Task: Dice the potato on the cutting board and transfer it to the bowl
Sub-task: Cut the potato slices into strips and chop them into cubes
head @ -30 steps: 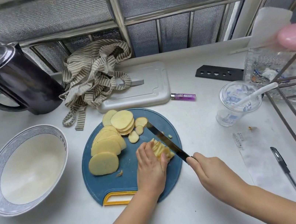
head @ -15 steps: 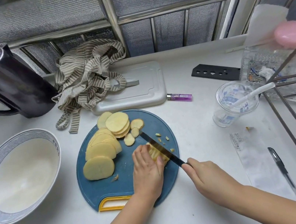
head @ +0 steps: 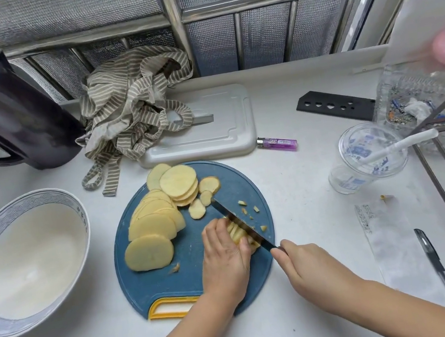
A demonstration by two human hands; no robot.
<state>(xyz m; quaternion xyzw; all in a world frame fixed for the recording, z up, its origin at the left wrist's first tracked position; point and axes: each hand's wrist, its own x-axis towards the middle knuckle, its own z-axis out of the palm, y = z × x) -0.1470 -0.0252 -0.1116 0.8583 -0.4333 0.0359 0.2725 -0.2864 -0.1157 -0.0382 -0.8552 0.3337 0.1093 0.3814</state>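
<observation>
Pinned potato stack (head: pixel 236 231) on blue cutting board (head: pixel 192 278) under curled left hand (head: pixel 224 258). Gripped knife (head: pixel 230 215) in closed right hand (head: pixel 313 269), blade across stack. Noted bowl (head: pixel 25 257) left of board, apart.

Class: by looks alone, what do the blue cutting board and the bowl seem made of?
Cutting board: probably plastic, matte blue with a moulded yellow handle slot. Bowl: likely glazed ceramic, glossy white inside, patterned blue rim band.

Your knife (head: pixel 239 225) now bites further left into the potato strips (head: pixel 234 230), more cut bits (head: pixel 251 209) scattered right of the blade
</observation>
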